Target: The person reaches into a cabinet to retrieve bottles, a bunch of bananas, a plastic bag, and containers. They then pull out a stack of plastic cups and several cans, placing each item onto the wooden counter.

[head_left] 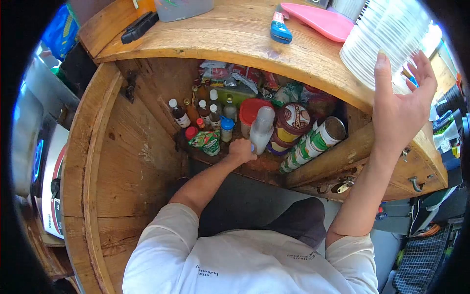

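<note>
My left hand [242,150] reaches into the open cabinet, fingers closed at the capped end of a clear plastic bottle [263,126]. The bottle leans with its base toward the back, beside a red-lidded tub [251,111] and a brown-lidded jar [293,120]. Raised at the counter's right edge is my right hand [404,100], thumb and fingers spread. It overlaps the lower end of a tall stack of clear plastic containers [384,41]. Left of the bottle are a blue-capped jar [226,130] and a green packet [206,142].
Several sauce bottles [203,110] crowd the shelf's left side; a green-and-white cylinder [313,146] leans at right. Wooden doors [132,161] flank the opening. On the wooden counter [220,36] lie a blue-handled tool [280,30], a pink tray [320,18] and a black object [140,28].
</note>
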